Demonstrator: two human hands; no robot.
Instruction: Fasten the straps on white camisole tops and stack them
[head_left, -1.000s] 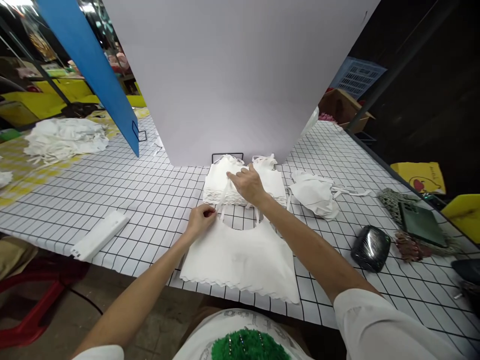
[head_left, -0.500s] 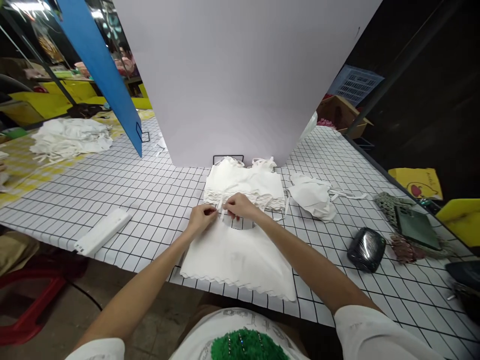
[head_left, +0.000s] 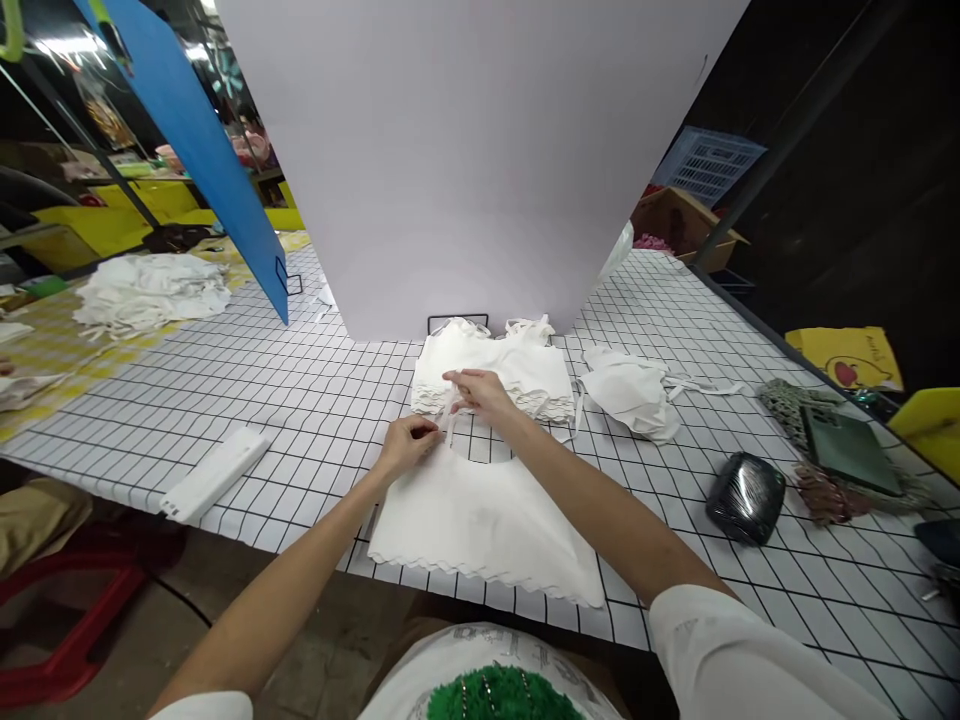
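A white garment (head_left: 487, 520) with a scalloped hem and a curved neckline lies flat at the table's front edge. At its upper left corner, my left hand (head_left: 407, 446) is closed in a pinch at the base of a thin white strap (head_left: 450, 418). My right hand (head_left: 481, 394) is closed on the strap's upper part, drawing it upward above the neckline. Behind both hands sits a stack of folded white garments (head_left: 491, 358) with scalloped edges and straps on top. The fingertips of both hands are partly hidden.
A loose white garment (head_left: 630, 390) lies right of the stack. Farther right are a black wrapped bundle (head_left: 746, 498) and a dark green phone (head_left: 851, 450). A white power strip (head_left: 216, 474) lies left. Behind stands a large grey-white board (head_left: 480, 170); a blue board (head_left: 210, 150) is beside it.
My right hand has risen and moved slightly away from me, lifting the strap's upper part. My left hand stays almost in place at the garment's corner. The view has shifted slightly.
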